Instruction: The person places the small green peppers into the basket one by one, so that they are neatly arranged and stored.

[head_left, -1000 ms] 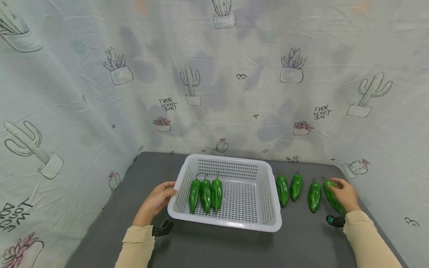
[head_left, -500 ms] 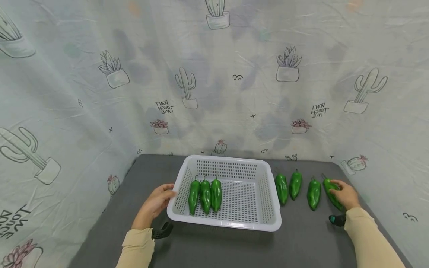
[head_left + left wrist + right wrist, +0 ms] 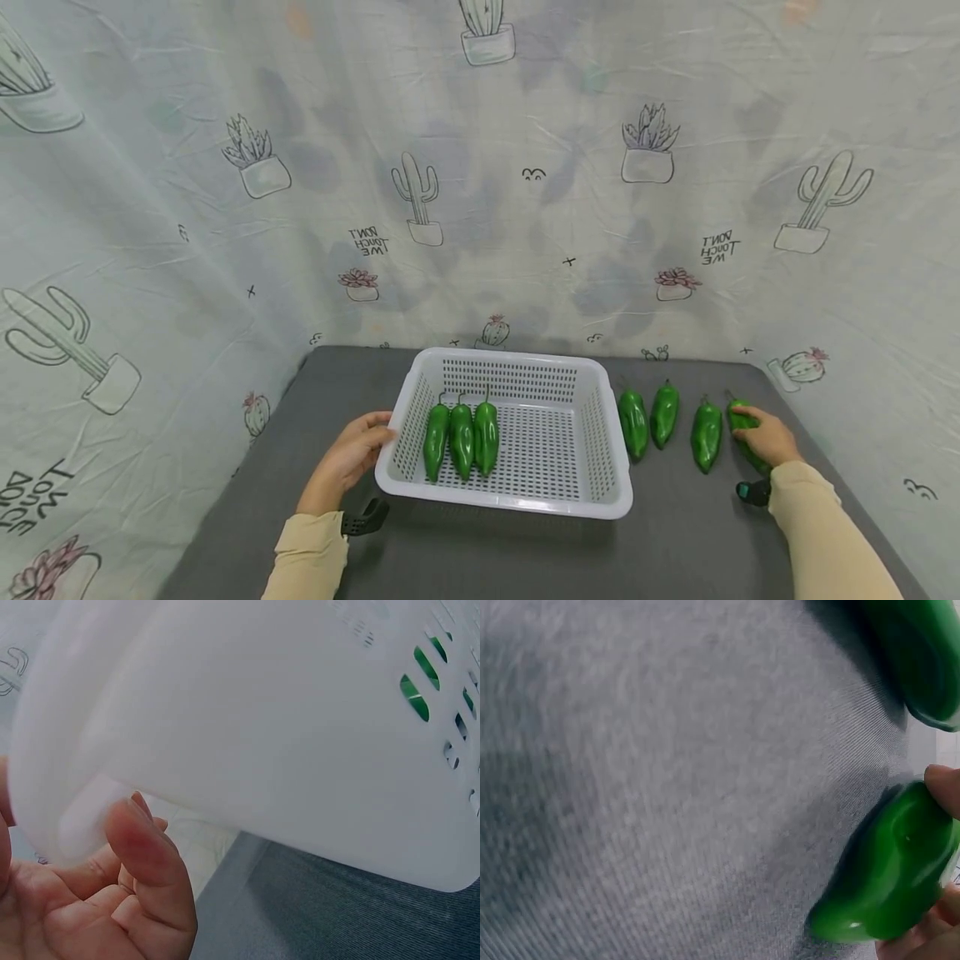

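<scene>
A white perforated plastic basket (image 3: pixel 517 504) stands on the dark grey table, three green chili peppers (image 3: pixel 461 442) lying side by side in its left part. My left hand (image 3: pixel 352 454) grips the basket's left rim. In the left wrist view, the thumb (image 3: pixel 146 847) lies against the rim's underside. Right of the basket, several more green peppers lie in a row. My right hand (image 3: pixel 772 442) holds the farthest-right pepper (image 3: pixel 742 414) between thumb and fingers. In the right wrist view that pepper (image 3: pixel 892 870) lies low over the cloth, its other end hidden by the hand.
Left of the held pepper lie a nearer pepper (image 3: pixel 707 433), another pepper (image 3: pixel 663 415) and one pepper (image 3: pixel 633 425) close to the basket's right wall. A cactus-print curtain (image 3: pixel 480 208) hangs behind and beside the table (image 3: pixel 480 558).
The head view has shifted slightly. My right hand's fingers have settled closer about the far-right pepper. The left hand and the basket have not visibly moved.
</scene>
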`<state>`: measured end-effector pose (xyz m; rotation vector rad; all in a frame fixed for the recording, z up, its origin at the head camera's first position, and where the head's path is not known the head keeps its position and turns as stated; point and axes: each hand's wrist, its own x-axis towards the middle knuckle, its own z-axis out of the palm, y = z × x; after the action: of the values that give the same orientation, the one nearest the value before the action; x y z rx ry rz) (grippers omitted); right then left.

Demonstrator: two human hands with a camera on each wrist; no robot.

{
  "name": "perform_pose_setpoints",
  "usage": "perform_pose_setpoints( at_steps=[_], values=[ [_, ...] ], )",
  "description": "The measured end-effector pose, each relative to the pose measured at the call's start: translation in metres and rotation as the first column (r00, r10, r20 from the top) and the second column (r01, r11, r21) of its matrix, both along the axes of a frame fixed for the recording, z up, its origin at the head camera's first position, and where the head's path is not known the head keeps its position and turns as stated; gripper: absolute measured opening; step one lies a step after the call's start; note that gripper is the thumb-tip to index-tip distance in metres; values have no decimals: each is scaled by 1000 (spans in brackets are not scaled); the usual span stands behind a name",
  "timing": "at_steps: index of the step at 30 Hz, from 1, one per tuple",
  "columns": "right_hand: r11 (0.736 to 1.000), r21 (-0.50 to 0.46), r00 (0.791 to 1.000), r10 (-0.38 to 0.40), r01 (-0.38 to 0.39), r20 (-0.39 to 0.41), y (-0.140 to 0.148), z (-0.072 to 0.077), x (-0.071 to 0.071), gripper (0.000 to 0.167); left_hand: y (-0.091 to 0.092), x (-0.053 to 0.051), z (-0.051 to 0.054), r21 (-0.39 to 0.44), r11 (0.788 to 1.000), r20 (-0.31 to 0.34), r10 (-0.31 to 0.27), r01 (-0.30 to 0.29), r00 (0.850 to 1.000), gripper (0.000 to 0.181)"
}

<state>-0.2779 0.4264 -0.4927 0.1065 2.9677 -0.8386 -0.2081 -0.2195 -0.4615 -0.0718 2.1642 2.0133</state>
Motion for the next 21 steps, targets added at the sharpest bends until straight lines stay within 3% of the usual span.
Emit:
perform_pose_setpoints(
  at_steps=[10, 21],
  values=[
    [987, -127, 995, -100, 101, 11, -1, -1, 4, 61, 0, -1, -1, 1, 1000, 1, 8, -8, 1000, 51],
    [955, -290, 996, -78, 62, -41, -19, 23, 1, 68, 1, -1, 0, 0, 1000, 3, 18, -18, 1000, 51]
  ],
)
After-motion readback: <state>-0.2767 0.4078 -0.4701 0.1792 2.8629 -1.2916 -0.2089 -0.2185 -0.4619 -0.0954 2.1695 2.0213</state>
